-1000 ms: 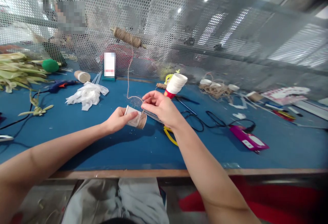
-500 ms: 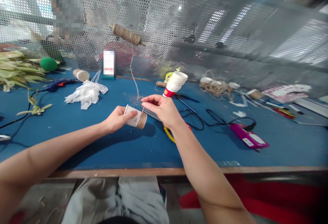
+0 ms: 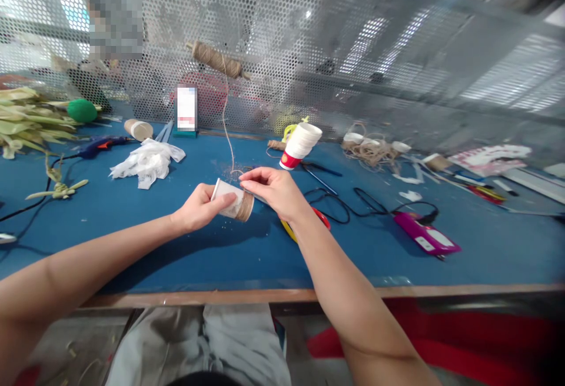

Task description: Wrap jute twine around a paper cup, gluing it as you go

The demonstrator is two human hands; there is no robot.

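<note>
My left hand (image 3: pixel 200 208) is closed around a white paper cup (image 3: pixel 226 190), tilted on its side above the table. Brown twine (image 3: pixel 245 206) is wound in a band about the cup's base end. Just beyond the cup, my right hand (image 3: pixel 268 187) pinches the loose strand of twine between thumb and fingers. That strand (image 3: pixel 226 121) climbs to a twine spool (image 3: pixel 217 60) mounted at the perforated metal screen. Scissors with red and yellow handles (image 3: pixel 288 230) lie partly hidden under my right hand and forearm.
A leaning stack of paper cups (image 3: pixel 302 145) stands behind my right hand. To the right are a purple box (image 3: pixel 426 234) with a black cable and a twine tangle (image 3: pixel 375 152). Crumpled white material (image 3: pixel 148 161), a glue gun (image 3: pixel 103 146) and pale husks (image 3: pixel 26 121) lie left.
My right hand has shifted slightly left and toward the far side of the cup, carrying the strand with it. The left hand still holds the cup in nearly the same place.
</note>
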